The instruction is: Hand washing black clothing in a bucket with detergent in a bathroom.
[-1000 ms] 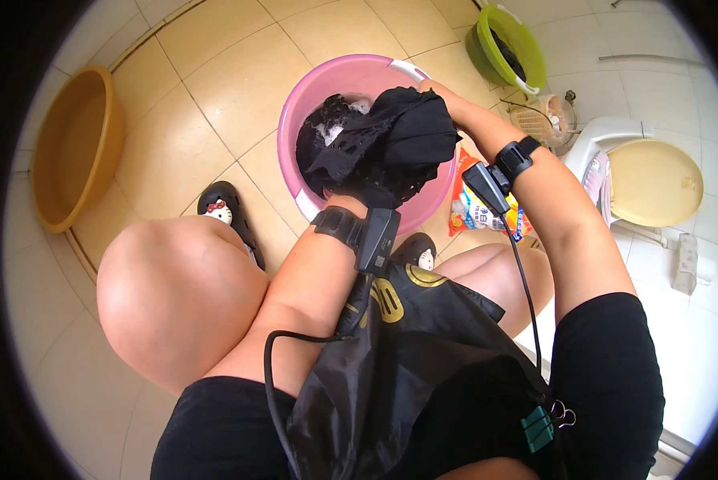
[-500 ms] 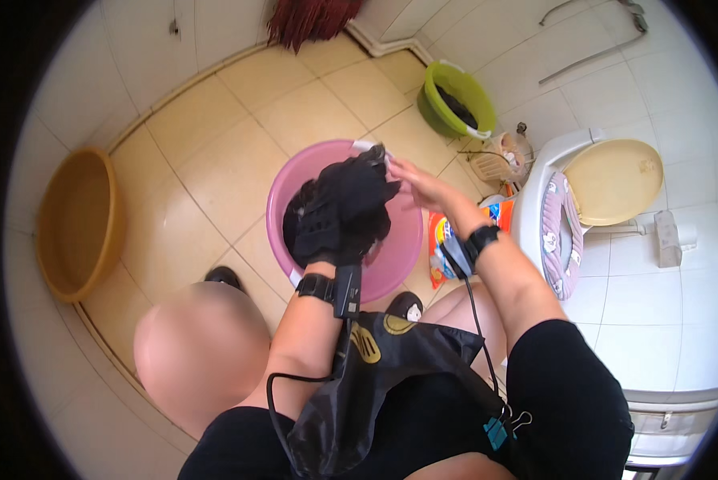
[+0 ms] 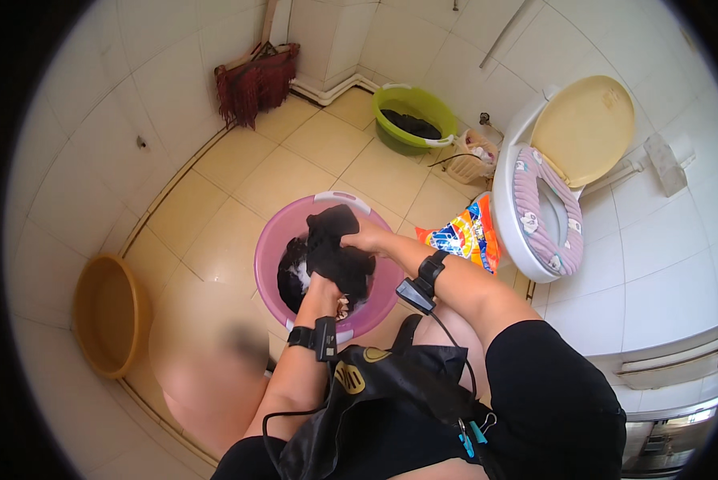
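Observation:
Over a pink basin [image 3: 268,232] on the floor, both my hands hold a bunched black garment [image 3: 336,240]. My left hand [image 3: 324,290] grips its lower part from below, with most of the fingers behind the cloth. On the upper right side, my right hand [image 3: 366,238] has its fingers closed on the fabric. More dark cloth [image 3: 291,276] lies in the basin, wet, with white suds [image 3: 301,274] on it. A small patterned tan and white patch shows just below the garment; I cannot make out what it is.
A detergent bag [image 3: 465,240] stands right of the basin, near the toilet [image 3: 509,200]. Farther off are a green basin [image 3: 391,136] with dark cloth and a pale plastic basket [image 3: 469,164]. A brown tub [image 3: 107,312] leans on the left wall; a red mop [image 3: 255,84] rests at the back.
The black garment has been drawn into a more compact bunch. My right hand, at its edge before, now grips it. The view has shifted, showing more of the far wall.

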A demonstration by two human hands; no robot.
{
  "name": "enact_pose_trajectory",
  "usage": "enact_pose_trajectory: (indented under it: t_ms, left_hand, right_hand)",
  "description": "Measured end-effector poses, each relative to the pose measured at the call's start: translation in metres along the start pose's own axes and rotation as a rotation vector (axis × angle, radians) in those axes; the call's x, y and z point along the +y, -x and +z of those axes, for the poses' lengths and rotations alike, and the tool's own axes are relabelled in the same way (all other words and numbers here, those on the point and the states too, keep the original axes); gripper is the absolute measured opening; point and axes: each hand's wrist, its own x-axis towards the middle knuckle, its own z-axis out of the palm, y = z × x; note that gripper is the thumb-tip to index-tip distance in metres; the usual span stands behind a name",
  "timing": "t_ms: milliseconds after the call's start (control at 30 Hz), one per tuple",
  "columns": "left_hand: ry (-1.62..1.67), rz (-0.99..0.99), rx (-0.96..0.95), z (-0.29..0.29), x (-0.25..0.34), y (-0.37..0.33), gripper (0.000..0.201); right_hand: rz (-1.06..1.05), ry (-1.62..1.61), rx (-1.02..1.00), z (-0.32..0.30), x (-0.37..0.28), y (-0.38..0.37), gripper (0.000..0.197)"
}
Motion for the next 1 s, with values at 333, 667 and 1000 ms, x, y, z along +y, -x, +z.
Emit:
enact_pose_trajectory:
  t_ms: [333,667,1000]
  left_hand:
    - [-0.169,0.299,0.324,-0.025,0.085,0.003,0.02]
    - [-0.076,0.169,0.421,-0.028,0.087,-0.045,0.019]
    - [-0.003,0.258,0.645,0.053,0.125,-0.009,0.019]
  right_hand:
    - [-0.09,-0.661,0.386,-0.189,-0.112,-0.061,0.031]
    - [0.066,-0.393,0.306,-0.299,-0.1,-0.16,0.036]
    - [0.207,-0.656,0.365,-0.277,-0.072,-0.012,0.024]
